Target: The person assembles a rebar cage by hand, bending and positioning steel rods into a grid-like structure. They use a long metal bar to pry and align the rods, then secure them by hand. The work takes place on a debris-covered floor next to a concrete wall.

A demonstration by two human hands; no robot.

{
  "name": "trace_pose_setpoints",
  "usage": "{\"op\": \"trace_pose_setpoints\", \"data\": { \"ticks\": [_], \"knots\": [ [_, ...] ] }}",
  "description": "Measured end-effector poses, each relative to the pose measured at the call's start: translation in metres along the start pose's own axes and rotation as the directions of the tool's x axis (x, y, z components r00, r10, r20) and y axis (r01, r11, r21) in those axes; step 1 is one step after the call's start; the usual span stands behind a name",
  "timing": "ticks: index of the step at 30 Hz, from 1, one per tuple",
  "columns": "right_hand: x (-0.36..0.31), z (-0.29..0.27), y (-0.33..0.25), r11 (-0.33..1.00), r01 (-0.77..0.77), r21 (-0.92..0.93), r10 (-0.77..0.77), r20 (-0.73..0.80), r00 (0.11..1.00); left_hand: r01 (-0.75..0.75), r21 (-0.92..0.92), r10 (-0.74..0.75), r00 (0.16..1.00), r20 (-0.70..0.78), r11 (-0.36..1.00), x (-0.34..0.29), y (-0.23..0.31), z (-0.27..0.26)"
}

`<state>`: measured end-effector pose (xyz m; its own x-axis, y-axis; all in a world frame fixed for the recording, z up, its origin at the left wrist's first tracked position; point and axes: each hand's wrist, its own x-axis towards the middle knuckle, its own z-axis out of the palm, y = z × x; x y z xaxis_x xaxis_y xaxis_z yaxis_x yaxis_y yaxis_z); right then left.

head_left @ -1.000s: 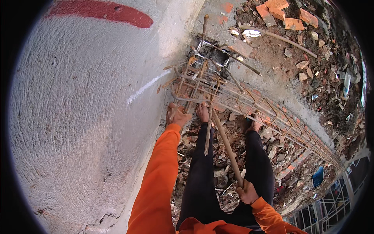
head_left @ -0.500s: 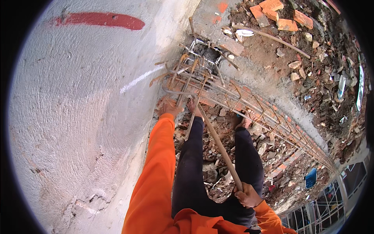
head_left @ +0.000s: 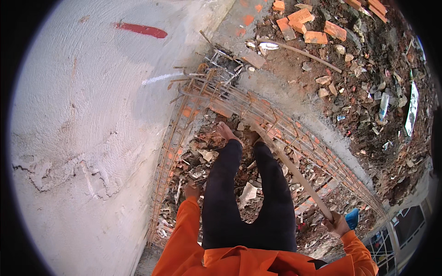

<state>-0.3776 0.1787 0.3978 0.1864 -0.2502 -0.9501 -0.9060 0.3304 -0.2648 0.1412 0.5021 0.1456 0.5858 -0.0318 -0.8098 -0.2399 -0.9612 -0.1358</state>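
My right hand point(head_left: 337, 224) is wrapped round the near end of a long wooden handle point(head_left: 301, 179). The handle slants up and left, and its far end lies over the edge of the rusty rebar cage point(head_left: 317, 147) near my feet; what that end carries, if anything, is not clear. My left hand point(head_left: 192, 190) hangs low beside my left leg, over rubble and apart from the bars; its fingers are too small and dark to read. Near it, a second rebar cage point(head_left: 172, 154) runs along the wall. Both cages meet at a corner of bent, tangled bar ends point(head_left: 202, 85).
A rough grey wall point(head_left: 92, 129) with a red mark rises on the left. Loose rubble point(head_left: 248, 195) surrounds my bare feet point(head_left: 225, 132). Orange bricks point(head_left: 301, 16), a thin stick point(head_left: 304, 53) and debris lie on the soil beyond the cage.
My left hand has left the bars at the corner and dropped back beside my leg. My right hand has moved right with the handle. My feet have shifted, and the left cage now shows.
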Motion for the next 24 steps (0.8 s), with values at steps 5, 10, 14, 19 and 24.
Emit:
{"op": "trace_pose_setpoints", "data": {
  "ticks": [5, 10, 14, 19, 24],
  "knots": [
    [0.047, -0.025, 0.014, 0.999, 0.005, -0.047, -0.009, -0.099, 0.995, -0.072, -0.132, 0.098, 0.974, 0.202, 0.989, -0.05, 0.038, 0.031],
    [0.138, -0.051, -0.014, 0.92, 0.083, -0.383, -0.169, -0.197, 0.966, -0.125, -0.419, 0.211, 0.964, 0.164, 0.899, -0.038, 0.044, 0.034],
    [0.222, -0.048, -0.054, 0.78, -0.01, -0.625, -0.195, -0.258, 0.946, -0.163, -0.577, 0.233, 0.971, 0.048, 0.8, -0.019, 0.024, 0.032],
    [0.301, -0.017, -0.119, 0.707, -0.041, -0.706, -0.214, -0.268, 0.939, -0.189, -0.605, 0.224, 0.974, -0.017, 0.773, 0.003, -0.025, 0.044],
    [0.382, 0.0, -0.126, 0.736, 0.094, -0.67, -0.346, -0.253, 0.904, 0.047, -0.674, 0.057, 0.99, 0.131, 0.737, 0.01, -0.014, 0.078]
  ]
}}
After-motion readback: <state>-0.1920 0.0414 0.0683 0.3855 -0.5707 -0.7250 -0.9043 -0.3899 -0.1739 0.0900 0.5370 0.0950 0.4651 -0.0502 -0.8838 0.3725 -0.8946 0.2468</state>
